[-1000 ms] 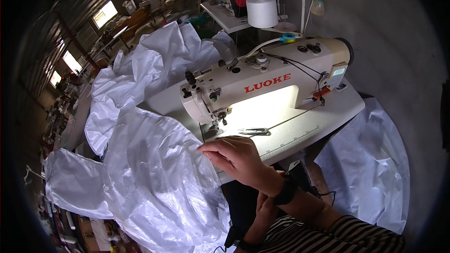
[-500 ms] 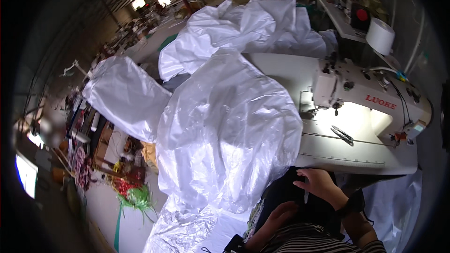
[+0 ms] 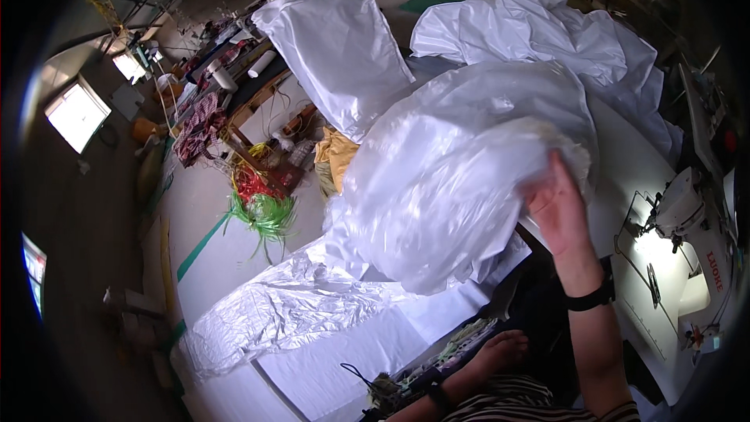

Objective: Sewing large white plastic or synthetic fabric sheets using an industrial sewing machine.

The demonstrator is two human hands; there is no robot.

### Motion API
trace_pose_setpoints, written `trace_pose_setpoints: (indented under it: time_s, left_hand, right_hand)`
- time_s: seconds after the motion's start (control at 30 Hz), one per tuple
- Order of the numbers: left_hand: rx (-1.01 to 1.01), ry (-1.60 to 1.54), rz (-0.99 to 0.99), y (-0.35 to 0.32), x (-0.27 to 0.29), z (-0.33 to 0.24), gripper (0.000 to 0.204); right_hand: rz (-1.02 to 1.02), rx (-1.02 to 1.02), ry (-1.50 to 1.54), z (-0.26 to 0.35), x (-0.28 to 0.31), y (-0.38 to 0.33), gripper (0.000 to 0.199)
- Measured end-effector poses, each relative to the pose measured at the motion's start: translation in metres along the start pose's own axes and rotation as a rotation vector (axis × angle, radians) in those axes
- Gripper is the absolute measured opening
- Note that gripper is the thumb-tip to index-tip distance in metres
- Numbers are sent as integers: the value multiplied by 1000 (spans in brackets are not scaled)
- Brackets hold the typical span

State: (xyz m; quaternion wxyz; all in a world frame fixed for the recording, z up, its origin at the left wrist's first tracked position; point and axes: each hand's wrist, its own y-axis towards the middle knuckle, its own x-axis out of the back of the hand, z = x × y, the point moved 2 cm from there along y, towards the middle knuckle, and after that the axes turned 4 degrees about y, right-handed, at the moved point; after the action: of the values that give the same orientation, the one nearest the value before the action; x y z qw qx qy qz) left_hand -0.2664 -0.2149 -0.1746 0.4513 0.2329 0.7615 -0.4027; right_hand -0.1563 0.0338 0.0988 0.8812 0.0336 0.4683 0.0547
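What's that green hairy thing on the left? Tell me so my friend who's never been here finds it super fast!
Start at the big, shiny white sheet by the right hand. Go left, past the tan cloth, to the red tangle. Just below it in the picture is a bright green, stringy tuft, bushy unlike the flat green stripe beside it.

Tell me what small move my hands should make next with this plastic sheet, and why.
I'd probably bring your left hand up to the near edge of the plastic sheet to help steady it. Only your right hand is at the sheet, by its right side, and blur hides whether it grips. Your left sits low, apart from the sheet, which billows loosely.
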Motion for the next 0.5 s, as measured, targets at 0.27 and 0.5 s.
trace_pose_setpoints:
  time_s: [0.27, 0.5]
  left_hand:
    - [-160, -450, -129, 62, 30, -49, 56]
    - [-664, -791, 3, 104, 29, -181, 56]
  right_hand:
    - [514, 282, 226, 114, -35, -2, 40]
    - [860, 452, -171, 156, -50, -41, 47]
